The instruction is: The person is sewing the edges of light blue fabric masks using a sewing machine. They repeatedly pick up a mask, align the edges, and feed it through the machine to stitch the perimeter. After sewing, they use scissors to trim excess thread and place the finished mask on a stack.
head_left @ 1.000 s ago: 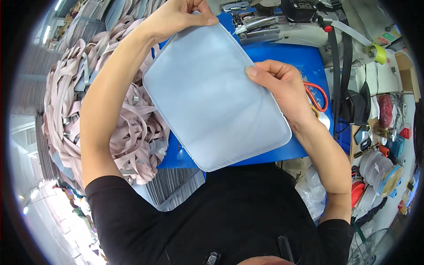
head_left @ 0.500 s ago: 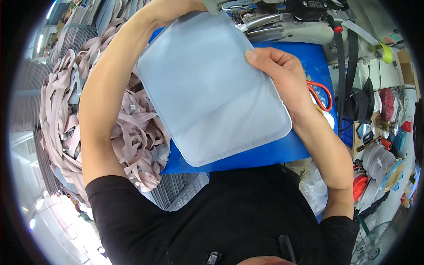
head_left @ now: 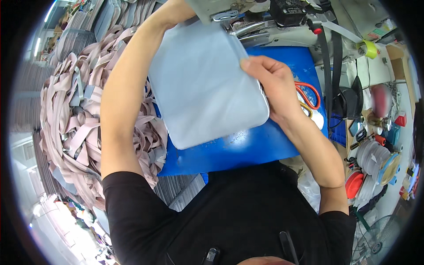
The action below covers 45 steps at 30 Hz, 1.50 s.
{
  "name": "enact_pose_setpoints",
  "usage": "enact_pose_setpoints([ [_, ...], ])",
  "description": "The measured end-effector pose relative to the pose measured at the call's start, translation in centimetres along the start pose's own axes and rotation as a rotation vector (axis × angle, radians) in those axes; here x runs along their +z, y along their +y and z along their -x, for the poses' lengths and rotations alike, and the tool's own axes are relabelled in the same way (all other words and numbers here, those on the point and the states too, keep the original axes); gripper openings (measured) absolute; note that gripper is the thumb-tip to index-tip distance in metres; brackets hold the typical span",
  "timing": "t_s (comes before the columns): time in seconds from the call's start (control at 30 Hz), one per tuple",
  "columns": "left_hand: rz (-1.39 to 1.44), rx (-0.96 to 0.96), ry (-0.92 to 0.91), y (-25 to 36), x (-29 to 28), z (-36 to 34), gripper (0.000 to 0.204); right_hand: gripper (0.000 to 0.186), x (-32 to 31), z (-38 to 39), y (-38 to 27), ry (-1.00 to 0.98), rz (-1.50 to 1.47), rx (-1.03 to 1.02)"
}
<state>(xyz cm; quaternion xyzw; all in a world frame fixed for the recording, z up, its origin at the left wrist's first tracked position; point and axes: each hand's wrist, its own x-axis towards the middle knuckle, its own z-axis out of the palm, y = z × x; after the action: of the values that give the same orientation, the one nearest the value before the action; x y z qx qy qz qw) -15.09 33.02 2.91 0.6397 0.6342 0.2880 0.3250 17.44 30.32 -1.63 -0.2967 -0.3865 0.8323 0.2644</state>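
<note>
A pale blue-grey flat panel (head_left: 203, 88) with rounded corners and a raised edge is held over a blue work surface (head_left: 229, 150), its top edge at a machine. My left hand (head_left: 179, 11) is at that top edge, fingers hidden behind a grey-green metal part (head_left: 206, 9). My right hand (head_left: 269, 79) pinches the panel's right edge, thumb on top. Red-handled and yellow-handled scissors (head_left: 310, 90) lie right of my right hand.
Tangled pink and grey straps (head_left: 70, 132) pile at left, beside stacked grey panels (head_left: 77, 42). Machine fittings (head_left: 287, 13) with hanging black straps (head_left: 335, 70) fill the top right. Plates, spools and tools (head_left: 371, 163) crowd the right side, above a fan (head_left: 377, 243).
Since one second ago, the panel's lower edge has moved up, away from my body, and slightly left. My left hand's fingers, visible on the top edge earlier, are now hidden at the machine.
</note>
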Motion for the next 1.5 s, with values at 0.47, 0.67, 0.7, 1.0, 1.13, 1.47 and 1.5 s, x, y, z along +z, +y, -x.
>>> enact_pose_setpoints([
  [0.47,-0.586,0.349,0.709,9.8,18.8,13.4,0.030,0.031,-0.2,-3.0,1.1,0.029,0.117,-0.249],
  [0.67,-0.530,0.503,0.675,9.6,14.9,13.1,0.018,0.027,0.1,0.2,3.0,0.160,0.714,-0.512],
  [0.7,-0.567,0.535,0.627,9.6,14.7,12.9,0.019,0.025,-0.3,0.1,3.3,0.131,0.606,-0.473],
  [1.0,-0.696,0.590,0.581,9.8,15.7,11.1,0.019,0.018,-0.4,-0.1,3.2,0.001,0.001,-0.240],
  [1.13,-0.736,0.482,0.517,10.0,13.9,10.0,0.017,0.020,0.4,-2.4,3.1,-0.008,-0.097,-0.230],
  [1.47,-0.506,0.492,0.577,8.0,17.5,13.4,0.029,0.022,2.2,-5.6,3.2,0.205,-0.110,-0.315],
  [1.5,-0.529,0.356,0.591,7.8,17.9,14.0,0.036,0.021,2.1,-5.7,3.2,0.206,-0.083,-0.317],
])
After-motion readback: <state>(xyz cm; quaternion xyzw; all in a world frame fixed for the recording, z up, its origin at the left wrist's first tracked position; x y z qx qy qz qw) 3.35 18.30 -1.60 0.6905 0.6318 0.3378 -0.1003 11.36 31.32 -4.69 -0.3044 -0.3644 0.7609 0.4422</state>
